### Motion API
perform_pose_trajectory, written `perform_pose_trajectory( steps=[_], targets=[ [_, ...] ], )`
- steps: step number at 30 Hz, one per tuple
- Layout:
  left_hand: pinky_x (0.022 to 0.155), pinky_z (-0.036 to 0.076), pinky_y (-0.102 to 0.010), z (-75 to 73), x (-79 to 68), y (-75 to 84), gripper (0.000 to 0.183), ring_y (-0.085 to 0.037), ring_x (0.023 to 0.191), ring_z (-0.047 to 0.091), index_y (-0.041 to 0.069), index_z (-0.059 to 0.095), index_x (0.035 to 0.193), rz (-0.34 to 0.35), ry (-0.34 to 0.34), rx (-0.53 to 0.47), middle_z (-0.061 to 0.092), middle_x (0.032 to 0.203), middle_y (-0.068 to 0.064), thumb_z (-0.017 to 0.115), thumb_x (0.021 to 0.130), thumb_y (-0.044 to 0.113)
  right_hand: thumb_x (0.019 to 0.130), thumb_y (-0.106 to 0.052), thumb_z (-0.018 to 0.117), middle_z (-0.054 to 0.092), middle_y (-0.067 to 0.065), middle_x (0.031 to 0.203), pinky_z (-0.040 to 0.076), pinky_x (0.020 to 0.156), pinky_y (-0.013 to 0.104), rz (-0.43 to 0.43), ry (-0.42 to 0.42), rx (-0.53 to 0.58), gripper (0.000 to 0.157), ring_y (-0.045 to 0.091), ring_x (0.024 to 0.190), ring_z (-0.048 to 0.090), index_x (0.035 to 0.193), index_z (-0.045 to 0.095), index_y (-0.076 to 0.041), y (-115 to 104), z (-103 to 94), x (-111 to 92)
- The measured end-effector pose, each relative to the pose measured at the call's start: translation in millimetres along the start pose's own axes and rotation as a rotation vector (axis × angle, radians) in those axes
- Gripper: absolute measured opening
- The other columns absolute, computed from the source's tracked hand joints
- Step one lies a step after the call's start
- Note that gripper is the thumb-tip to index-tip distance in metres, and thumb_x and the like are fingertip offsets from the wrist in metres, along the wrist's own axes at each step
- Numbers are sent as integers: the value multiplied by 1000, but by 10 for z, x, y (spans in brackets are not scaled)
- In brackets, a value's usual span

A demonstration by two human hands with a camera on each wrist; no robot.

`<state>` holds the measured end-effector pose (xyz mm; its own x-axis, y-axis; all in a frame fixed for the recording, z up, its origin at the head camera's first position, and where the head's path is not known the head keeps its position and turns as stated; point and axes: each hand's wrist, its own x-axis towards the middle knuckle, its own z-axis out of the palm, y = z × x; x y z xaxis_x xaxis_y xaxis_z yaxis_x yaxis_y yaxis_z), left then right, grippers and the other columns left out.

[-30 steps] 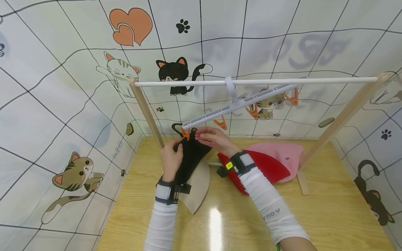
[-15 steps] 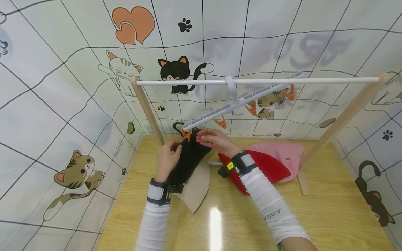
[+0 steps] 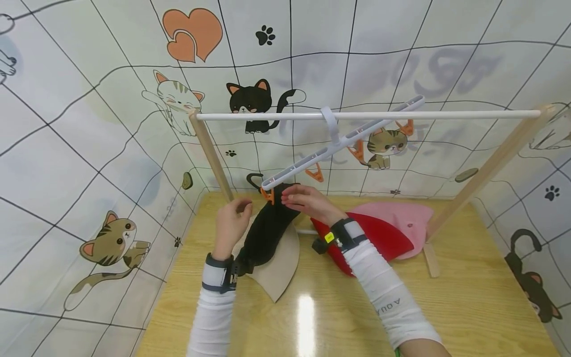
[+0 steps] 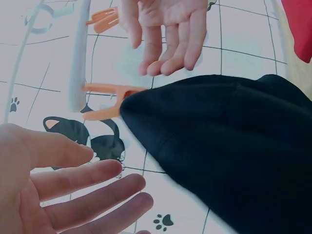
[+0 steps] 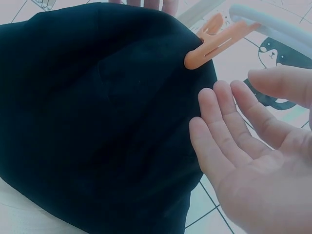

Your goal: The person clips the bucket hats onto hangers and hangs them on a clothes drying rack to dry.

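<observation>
A black cloth piece [image 3: 267, 233] hangs from the orange clip [image 5: 217, 46] at the near left end of a white hanger [image 3: 308, 161]. My left hand [image 3: 232, 225] is just left of the cloth, apart from it. In the left wrist view, the fingers of my left hand [image 4: 73, 190] are spread and hold nothing. Right of the clip is my right hand [image 3: 314, 203], its fingers extended. In the right wrist view, the fingertips of my right hand [image 5: 243, 131] overlap the cloth's edge; whether they touch it I cannot tell.
The hanger hooks over a white rail [image 3: 424, 115] between wooden posts [image 3: 490, 168]. Its other orange clips [image 3: 315, 172] hold nothing. A beige cloth [image 3: 283, 263] lies beneath the black one. Red cloth [image 3: 379, 238] and pink cloth [image 3: 406, 220] lie on the wooden table [image 3: 357, 317].
My left hand has let go of the black cloth and drawn away to the left. The hanger has turned, its near left end coming down and its far end rising. My right hand has barely moved.
</observation>
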<state>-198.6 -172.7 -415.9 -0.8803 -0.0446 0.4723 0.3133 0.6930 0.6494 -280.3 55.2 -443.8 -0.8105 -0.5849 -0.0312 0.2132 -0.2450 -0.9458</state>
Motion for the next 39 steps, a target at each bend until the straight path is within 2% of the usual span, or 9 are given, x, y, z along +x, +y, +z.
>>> perform_pose_trajectory(
  steps=[10,18,27,39],
  targets=[
    [71,51,-49,-117,28,45,10,-34,78,68,-5,69,94,50,27,22,70,86,-19,64,87,1,98,3,48,59,12,112,40,101,38,15,-4,-4,20,23,104,60,117,53,3,17,-32,-33],
    [74,50,-48,-153,10,2,12,-33,79,68,-4,70,95,25,-1,30,71,88,-18,63,88,3,96,5,49,62,10,110,38,102,42,16,9,8,20,23,103,61,114,56,1,47,-105,-75],
    [74,50,-49,-56,-130,-266,11,-35,78,67,-6,69,95,-22,-40,45,70,86,-19,63,88,1,99,5,43,63,13,114,41,100,37,-32,4,35,24,26,109,60,120,54,2,35,-370,-211],
    [70,51,-49,46,-296,-592,9,-35,76,67,-6,69,91,-64,-89,64,69,85,-20,64,87,0,100,2,42,66,6,109,44,96,31,-42,54,39,24,21,107,61,122,52,2,-38,-652,-370]
  ],
)
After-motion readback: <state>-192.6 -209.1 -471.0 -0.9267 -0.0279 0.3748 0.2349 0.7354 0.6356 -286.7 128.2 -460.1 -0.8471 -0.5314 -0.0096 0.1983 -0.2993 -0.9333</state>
